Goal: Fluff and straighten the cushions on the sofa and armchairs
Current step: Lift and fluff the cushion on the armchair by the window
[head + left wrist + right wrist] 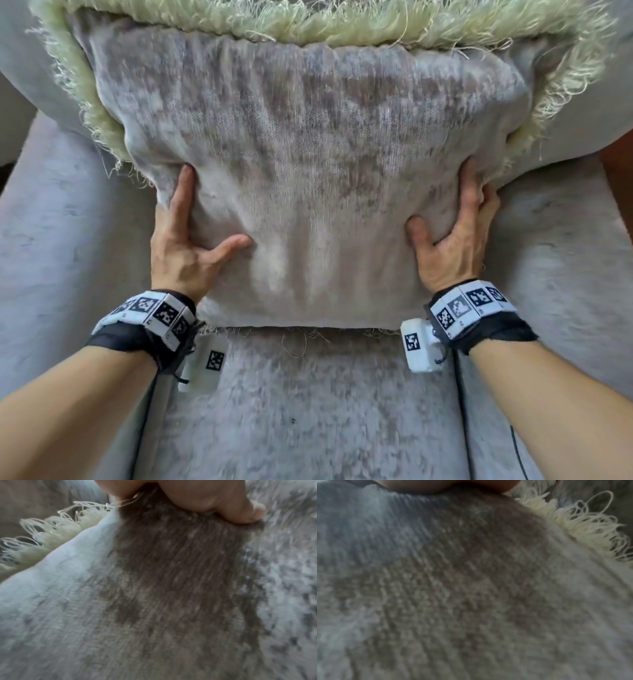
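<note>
Grey cushion (308,164), fringe (342,25) cropped above, close-ups blurred

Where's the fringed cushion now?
Head view, centre: the cushion stands at the back of the grey seat, gripped between the left hand and right hand.

The cushion (308,171) stands on the armchair seat (308,411) and leans on the backrest (34,85) behind it. The left hand (186,246) holds its lower left edge and the right hand (455,240) its lower right edge, with both thumbs on the front face. An armrest (51,240) lies at each side of the seat.
</note>
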`<control>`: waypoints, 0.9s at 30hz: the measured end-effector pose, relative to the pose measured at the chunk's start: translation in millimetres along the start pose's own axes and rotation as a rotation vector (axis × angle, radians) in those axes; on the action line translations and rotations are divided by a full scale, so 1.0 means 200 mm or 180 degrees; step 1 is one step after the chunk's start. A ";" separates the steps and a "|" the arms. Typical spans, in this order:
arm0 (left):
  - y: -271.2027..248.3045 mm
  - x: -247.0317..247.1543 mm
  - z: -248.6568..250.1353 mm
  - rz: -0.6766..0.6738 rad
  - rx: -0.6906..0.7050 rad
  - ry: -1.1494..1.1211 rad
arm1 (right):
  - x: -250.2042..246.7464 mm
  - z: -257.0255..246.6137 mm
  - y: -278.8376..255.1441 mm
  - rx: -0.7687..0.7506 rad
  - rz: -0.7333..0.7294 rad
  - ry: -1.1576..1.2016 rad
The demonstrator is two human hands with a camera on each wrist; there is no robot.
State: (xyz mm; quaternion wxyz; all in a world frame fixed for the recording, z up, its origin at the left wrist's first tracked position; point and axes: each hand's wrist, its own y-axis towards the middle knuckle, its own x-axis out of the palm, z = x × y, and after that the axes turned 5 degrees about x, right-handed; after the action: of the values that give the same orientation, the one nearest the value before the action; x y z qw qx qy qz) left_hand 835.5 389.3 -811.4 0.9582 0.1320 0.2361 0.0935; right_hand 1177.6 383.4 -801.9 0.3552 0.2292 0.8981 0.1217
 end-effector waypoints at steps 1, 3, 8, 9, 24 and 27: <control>-0.01 0.00 0.02 0.0057 0.0030 -0.0047 | -0.01 -0.02 0.00 -0.0053 0.0009 0.0106; -0.05 -0.01 0.04 0.0176 0.0031 -0.0199 | -0.04 -0.08 0.01 -0.0173 0.0007 0.0237; -0.19 -0.03 0.13 0.0474 -0.0368 -0.0561 | -0.19 -0.38 0.15 -0.0766 -0.0091 0.0088; -0.22 -0.03 0.15 0.0550 -0.0488 -0.0609 | -0.22 -0.46 0.21 -0.0966 -0.0197 -0.0019; -0.23 0.34 0.22 0.1452 -0.1727 -0.0977 | -0.19 -0.59 0.58 -0.1674 -0.1090 -0.0948; -0.22 0.36 0.21 0.1473 -0.1818 -0.0848 | -0.17 -0.55 0.59 -0.1738 -0.1048 -0.0897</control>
State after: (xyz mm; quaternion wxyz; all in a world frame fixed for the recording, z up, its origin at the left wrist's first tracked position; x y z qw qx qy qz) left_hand 923.6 356.3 -819.4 0.9322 -0.0793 0.0381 0.3511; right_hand 1161.3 462.3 -658.8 0.5387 -0.0076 0.7995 0.2658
